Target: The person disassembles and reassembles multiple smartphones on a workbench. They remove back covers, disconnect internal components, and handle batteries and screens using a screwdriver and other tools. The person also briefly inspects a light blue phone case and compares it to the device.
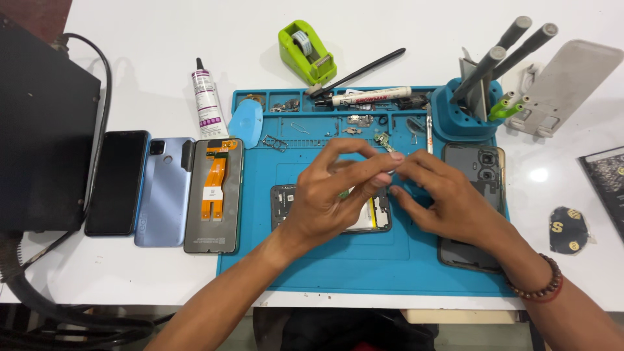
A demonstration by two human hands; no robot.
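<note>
Working over the blue repair mat (325, 260), both hands meet just above an opened phone (380, 218) that lies face down with its insides showing. The left hand (325, 195) has thumb and forefinger closed on a small green circuit board (388, 145), pinched at fingertip height, while the right hand (442, 195) touches it from the other side, fingertips pressed together against the same piece; whether it truly grips or only steadies I cannot tell. The step in hand looks like handling a small part lifted clear of the phone's body, and any next move would call for a fine, steady pinch, since the board is thin and light. It sits above and slightly beyond the phone, not inside it. A dark back cover (473, 195) lies under the right wrist. Left of the mat rest a screen with an orange flex cable (214, 195), a blue phone (164, 192) and a black phone (117, 182). Farther off stand a glue tube (208, 101), a green tape dispenser (307, 52), a white marker (372, 97) and a blue tool holder (465, 114).
</note>
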